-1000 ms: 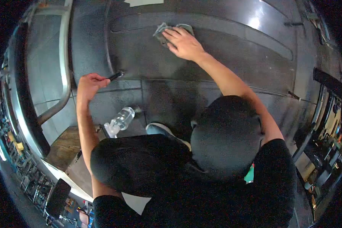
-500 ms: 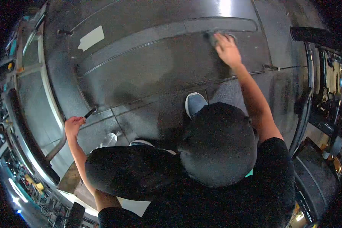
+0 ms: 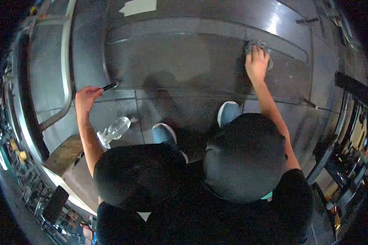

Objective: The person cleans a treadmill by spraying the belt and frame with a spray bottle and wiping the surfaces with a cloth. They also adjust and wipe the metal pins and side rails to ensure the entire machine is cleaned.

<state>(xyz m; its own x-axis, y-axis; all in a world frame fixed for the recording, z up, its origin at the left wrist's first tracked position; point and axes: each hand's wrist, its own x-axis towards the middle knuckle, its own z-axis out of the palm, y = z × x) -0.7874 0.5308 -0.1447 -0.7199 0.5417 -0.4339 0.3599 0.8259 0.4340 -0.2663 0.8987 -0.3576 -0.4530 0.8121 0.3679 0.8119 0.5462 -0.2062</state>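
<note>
- Far left, I see a curved metal rail [image 3: 66,61] running along the edge of the floor, with a wooden block [image 3: 63,152] below it. Both are well apart from the hands.
- The left hand [image 3: 85,98] is raised beside the rail. Its fingers are curled shut, pinching a slim dark tool [image 3: 109,86].
- The tool's tip touches the lower left corner of a large dark panel [image 3: 180,57], right at the seam. I judge it is held like a pen so that the point can follow that narrow groove.
- Just below the left forearm, a clear bottle [image 3: 115,130] lies on its side on the floor, near but not touching the arm. It seems to be kept within easy reach.
- Two pale shoes [image 3: 163,132] are planted at the panel's lower edge, between the arms.
- A pale strip of tape [image 3: 138,6] is stuck above the panel at the top of the view.
- The right hand [image 3: 256,62] reaches far forward, arm straight. Its fingers lie flat and close together on a grey cloth [image 3: 258,45], pressing it against the panel's upper right edge rather than gripping it.
- The person's own head and shoulders fill the lower view and hide what lies under them.
- Right of the arm, a small latch [image 3: 309,103] sticks out of the seam, clear of the cloth.
</note>
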